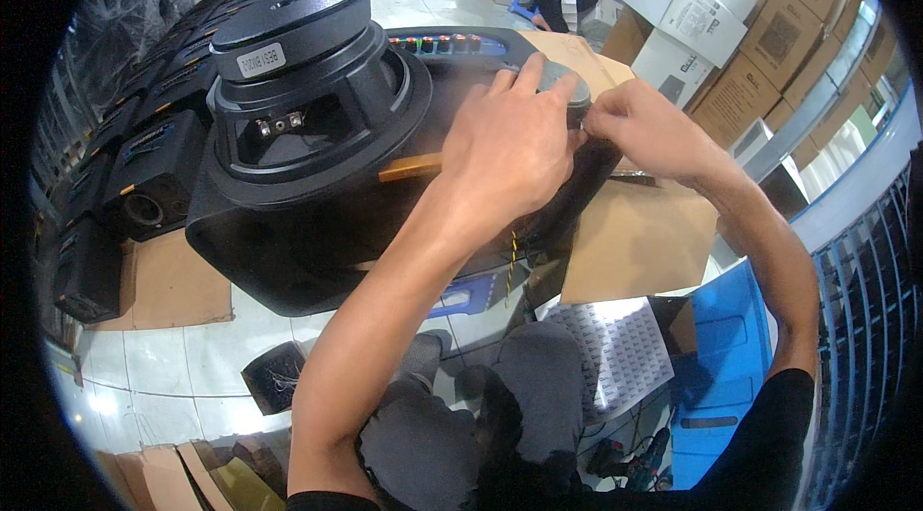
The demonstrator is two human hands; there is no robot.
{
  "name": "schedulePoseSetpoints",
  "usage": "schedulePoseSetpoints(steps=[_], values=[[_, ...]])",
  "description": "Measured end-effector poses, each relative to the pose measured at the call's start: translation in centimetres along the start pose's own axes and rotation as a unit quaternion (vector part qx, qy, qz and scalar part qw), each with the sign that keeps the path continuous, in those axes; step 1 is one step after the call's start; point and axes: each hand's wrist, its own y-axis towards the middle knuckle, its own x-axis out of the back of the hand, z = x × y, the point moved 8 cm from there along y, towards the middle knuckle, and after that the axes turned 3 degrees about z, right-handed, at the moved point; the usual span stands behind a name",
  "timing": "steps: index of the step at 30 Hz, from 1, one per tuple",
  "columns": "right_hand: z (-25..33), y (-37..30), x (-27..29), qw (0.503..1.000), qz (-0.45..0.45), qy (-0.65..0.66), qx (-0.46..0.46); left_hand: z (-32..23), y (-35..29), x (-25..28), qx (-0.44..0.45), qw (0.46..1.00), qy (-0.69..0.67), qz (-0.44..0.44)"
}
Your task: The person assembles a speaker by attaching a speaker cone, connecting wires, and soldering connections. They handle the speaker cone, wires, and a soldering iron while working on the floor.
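Tiled floor (159,362) all round; stacked cartons (745,93) beyond the right end of the black speaker cabinet (279,261), smaller black cabinets (173,184) off its left end. Head view: speaker cabinet's long axis runs roughly left to right across the person's front. Woofer (288,40) sits magnet-up on the cabinet's left part. Grey round driver (556,69) is at the cabinet's right end, disc-like, no clear long axis. Left hand (510,146) comes over the cabinet's near side, fingers spread on the driver; thumb unclear, can't tell if it clamps. Right hand (649,126), off the cabinet's right end, is pinched at the driver's right edge, driver lying to its left; can't tell what's between the tips. Both hands about equally near.
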Motion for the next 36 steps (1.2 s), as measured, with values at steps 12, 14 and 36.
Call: schedulePoseSetpoints(steps=[12,14,36], values=[[1.5,-1.9,3.2,0.961,-0.102,-0.082,0.245,0.1,0.0,0.0,0.003,1.000,-0.007,0.006],[2.1,-2.5,2.3,0.923,-0.101,-0.144,0.341,0.1,0.0,0.0,0.003,1.000,-0.010,0.011],[-1.5,0.0,0.3,0.974,-0.063,0.195,-0.094,0.0,0.0,-0.2,-0.003,1.000,-0.009,0.001]])
